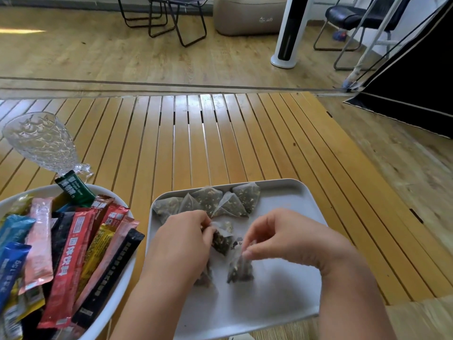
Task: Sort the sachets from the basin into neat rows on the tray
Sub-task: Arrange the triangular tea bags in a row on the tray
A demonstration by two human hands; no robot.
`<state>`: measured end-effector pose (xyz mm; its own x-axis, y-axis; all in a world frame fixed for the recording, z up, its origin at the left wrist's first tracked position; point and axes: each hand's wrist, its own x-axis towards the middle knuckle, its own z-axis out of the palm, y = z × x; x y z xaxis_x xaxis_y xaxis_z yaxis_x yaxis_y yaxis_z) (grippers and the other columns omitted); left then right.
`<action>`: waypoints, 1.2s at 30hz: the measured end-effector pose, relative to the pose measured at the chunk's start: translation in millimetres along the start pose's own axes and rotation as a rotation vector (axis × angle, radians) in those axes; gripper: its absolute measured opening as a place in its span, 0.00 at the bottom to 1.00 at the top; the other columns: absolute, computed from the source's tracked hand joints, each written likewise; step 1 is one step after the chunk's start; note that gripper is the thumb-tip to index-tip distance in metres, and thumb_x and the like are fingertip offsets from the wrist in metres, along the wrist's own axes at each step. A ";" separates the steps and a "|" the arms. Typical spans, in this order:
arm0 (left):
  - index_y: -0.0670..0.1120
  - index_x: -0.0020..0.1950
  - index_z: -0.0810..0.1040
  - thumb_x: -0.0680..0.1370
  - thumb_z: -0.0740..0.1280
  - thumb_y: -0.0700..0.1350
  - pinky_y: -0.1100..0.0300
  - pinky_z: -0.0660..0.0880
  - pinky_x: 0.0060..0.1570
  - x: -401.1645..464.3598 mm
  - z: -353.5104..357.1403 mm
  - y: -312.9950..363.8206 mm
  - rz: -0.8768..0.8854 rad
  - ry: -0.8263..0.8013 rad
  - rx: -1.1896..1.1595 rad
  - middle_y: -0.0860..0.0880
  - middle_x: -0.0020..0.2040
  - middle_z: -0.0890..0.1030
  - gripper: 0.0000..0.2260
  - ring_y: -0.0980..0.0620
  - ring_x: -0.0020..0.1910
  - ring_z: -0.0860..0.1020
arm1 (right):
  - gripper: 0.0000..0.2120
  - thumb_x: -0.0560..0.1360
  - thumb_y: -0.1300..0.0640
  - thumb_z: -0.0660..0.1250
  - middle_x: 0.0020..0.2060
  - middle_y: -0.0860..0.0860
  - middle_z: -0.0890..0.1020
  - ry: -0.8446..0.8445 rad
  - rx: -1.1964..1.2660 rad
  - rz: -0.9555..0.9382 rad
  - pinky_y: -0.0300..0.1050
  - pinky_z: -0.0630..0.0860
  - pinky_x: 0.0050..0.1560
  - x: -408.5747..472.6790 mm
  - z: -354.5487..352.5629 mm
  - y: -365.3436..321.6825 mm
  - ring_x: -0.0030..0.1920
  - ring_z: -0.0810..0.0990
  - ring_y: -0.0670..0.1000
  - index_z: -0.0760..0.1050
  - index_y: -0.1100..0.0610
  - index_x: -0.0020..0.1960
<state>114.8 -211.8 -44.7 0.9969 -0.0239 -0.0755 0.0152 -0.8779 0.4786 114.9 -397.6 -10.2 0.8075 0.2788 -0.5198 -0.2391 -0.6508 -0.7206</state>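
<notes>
A grey tray (294, 200) lies on the slatted table with a row of several clear pyramid tea sachets (210, 200) along its far edge. Over the tray's middle, my left hand (181, 244) pinches a dark tea sachet (221, 241). My right hand (289, 239) pinches the top of another tea sachet (240, 268), which hangs down to the tray. A further sachet (203, 278) peeks out under my left wrist. The white basin (115, 298) at the left holds several coloured stick sachets (71, 261).
A cut-glass goblet (44, 143) stands behind the basin at the far left. The slatted wooden table (220, 138) stretches beyond the tray. On the floor beyond are folding chairs (171, 15), a white tower fan (289, 33) and a black cloth (416, 89).
</notes>
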 end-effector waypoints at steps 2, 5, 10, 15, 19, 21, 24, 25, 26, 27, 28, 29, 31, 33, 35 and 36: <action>0.54 0.46 0.79 0.78 0.63 0.52 0.59 0.73 0.37 0.0 0.7 -2.0 -0.003 -0.010 -0.003 0.56 0.41 0.80 0.06 0.55 0.43 0.77 | 0.04 0.69 0.57 0.75 0.31 0.46 0.83 0.141 0.109 -0.059 0.39 0.75 0.42 -6.4 -10.2 4.7 0.34 0.78 0.42 0.83 0.52 0.36; 0.55 0.45 0.79 0.78 0.64 0.51 0.58 0.75 0.39 0.1 0.8 -4.6 -0.008 -0.015 -0.012 0.56 0.40 0.79 0.05 0.55 0.42 0.77 | 0.05 0.70 0.59 0.74 0.30 0.45 0.80 0.443 0.342 -0.198 0.36 0.74 0.39 -8.9 -19.3 10.7 0.34 0.76 0.43 0.81 0.54 0.37; 0.55 0.44 0.79 0.78 0.65 0.52 0.55 0.78 0.43 1.3 0.8 -4.8 -0.010 -0.025 -0.011 0.56 0.40 0.80 0.05 0.55 0.42 0.78 | 0.04 0.73 0.55 0.73 0.33 0.47 0.82 0.921 0.420 -0.198 0.33 0.74 0.34 5.6 -21.9 20.3 0.34 0.77 0.44 0.80 0.53 0.40; 0.54 0.43 0.79 0.77 0.63 0.52 0.59 0.74 0.37 1.8 2.0 -4.9 -0.019 -0.049 0.039 0.56 0.39 0.79 0.06 0.55 0.41 0.77 | 0.06 0.73 0.51 0.72 0.36 0.49 0.83 0.955 0.347 -0.018 0.44 0.76 0.37 26.6 -17.6 31.0 0.38 0.82 0.51 0.78 0.52 0.40; 0.53 0.42 0.79 0.77 0.63 0.52 0.59 0.74 0.35 2.0 0.8 -3.8 -0.019 -0.081 0.058 0.55 0.38 0.79 0.08 0.55 0.40 0.77 | 0.06 0.76 0.48 0.67 0.40 0.49 0.84 0.849 0.286 0.043 0.43 0.77 0.38 28.9 -14.0 31.5 0.39 0.82 0.50 0.77 0.51 0.46; 0.53 0.43 0.79 0.77 0.63 0.52 0.58 0.75 0.37 1.4 0.6 -3.8 -0.018 -0.076 0.048 0.55 0.39 0.79 0.08 0.55 0.40 0.77 | 0.04 0.79 0.53 0.63 0.42 0.48 0.82 0.947 0.188 0.078 0.39 0.70 0.33 22.9 -18.6 32.4 0.39 0.79 0.47 0.75 0.51 0.51; 0.53 0.44 0.79 0.78 0.63 0.52 0.56 0.77 0.40 0.4 0.8 -4.3 -0.013 -0.065 0.042 0.55 0.40 0.79 0.07 0.54 0.41 0.77 | 0.11 0.78 0.59 0.61 0.48 0.48 0.79 0.827 0.060 0.117 0.38 0.67 0.33 24.3 -17.1 31.9 0.44 0.76 0.49 0.74 0.49 0.59; 0.53 0.44 0.79 0.77 0.63 0.52 0.56 0.77 0.40 0.5 0.7 -4.3 -0.014 -0.063 0.039 0.55 0.40 0.79 0.07 0.54 0.42 0.77 | 0.13 0.78 0.60 0.61 0.49 0.47 0.79 0.766 0.030 0.108 0.38 0.68 0.34 27.7 -14.7 32.3 0.46 0.76 0.49 0.75 0.49 0.59; 0.53 0.44 0.79 0.77 0.63 0.52 0.56 0.77 0.40 0.7 0.4 -4.7 -0.015 -0.061 0.034 0.55 0.40 0.79 0.07 0.54 0.42 0.77 | 0.13 0.77 0.61 0.62 0.49 0.47 0.79 0.723 0.011 0.101 0.37 0.68 0.34 30.2 -12.4 31.8 0.45 0.77 0.48 0.76 0.49 0.59; 0.53 0.43 0.79 0.77 0.63 0.51 0.56 0.77 0.40 0.8 0.1 -5.0 -0.016 -0.059 0.029 0.55 0.40 0.79 0.07 0.54 0.42 0.77 | 0.13 0.76 0.60 0.64 0.49 0.46 0.80 0.695 0.005 0.096 0.35 0.68 0.33 31.5 -10.6 31.4 0.44 0.78 0.46 0.77 0.49 0.59; 0.53 0.43 0.79 0.77 0.63 0.51 0.57 0.77 0.40 0.9 -0.2 -5.2 -0.018 -0.054 0.026 0.55 0.40 0.79 0.07 0.54 0.41 0.77 | 0.13 0.76 0.60 0.66 0.48 0.46 0.80 0.685 -0.002 0.092 0.33 0.68 0.32 32.4 -9.5 31.8 0.42 0.78 0.44 0.77 0.49 0.58; 0.53 0.42 0.79 0.77 0.63 0.51 0.57 0.77 0.39 0.8 -0.4 -5.1 -0.017 -0.051 0.023 0.55 0.39 0.79 0.07 0.54 0.41 0.77 | 0.13 0.75 0.59 0.67 0.48 0.46 0.80 0.692 -0.015 0.088 0.33 0.67 0.32 33.2 -8.9 32.5 0.41 0.77 0.42 0.77 0.48 0.58; 0.52 0.42 0.79 0.77 0.63 0.51 0.57 0.77 0.39 0.7 -0.2 -4.9 -0.011 -0.045 0.024 0.55 0.38 0.79 0.08 0.55 0.41 0.77 | 0.15 0.73 0.56 0.71 0.49 0.47 0.77 0.730 -0.027 0.106 0.34 0.66 0.33 34.0 -7.8 33.0 0.41 0.76 0.43 0.76 0.47 0.58; 0.52 0.42 0.79 0.77 0.63 0.51 0.57 0.76 0.39 0.9 0.1 -4.8 -0.009 -0.045 0.026 0.55 0.38 0.79 0.08 0.55 0.41 0.77 | 0.13 0.72 0.54 0.72 0.49 0.48 0.76 0.785 -0.040 0.137 0.39 0.66 0.35 36.8 -6.3 32.1 0.44 0.76 0.48 0.77 0.47 0.56; 0.52 0.43 0.80 0.77 0.63 0.51 0.57 0.77 0.40 1.1 0.6 -5.6 -0.006 -0.043 0.021 0.55 0.39 0.79 0.08 0.54 0.42 0.77 | 0.05 0.73 0.55 0.71 0.42 0.48 0.79 0.846 -0.047 0.148 0.40 0.65 0.34 39.5 -8.2 32.1 0.43 0.77 0.50 0.79 0.48 0.49; 0.52 0.43 0.80 0.77 0.63 0.51 0.56 0.77 0.41 1.0 0.5 -6.1 -0.004 -0.042 0.014 0.55 0.39 0.79 0.08 0.54 0.42 0.77 | 0.02 0.74 0.56 0.70 0.38 0.47 0.79 0.874 -0.034 0.150 0.39 0.66 0.32 38.8 -10.3 32.7 0.40 0.78 0.49 0.80 0.49 0.45</action>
<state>115.7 -206.6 -48.2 0.9927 -0.0404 -0.1139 0.0175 -0.8845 0.4662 143.9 -415.3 -49.2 0.8954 -0.4410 -0.0614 -0.3705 -0.6616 -0.6519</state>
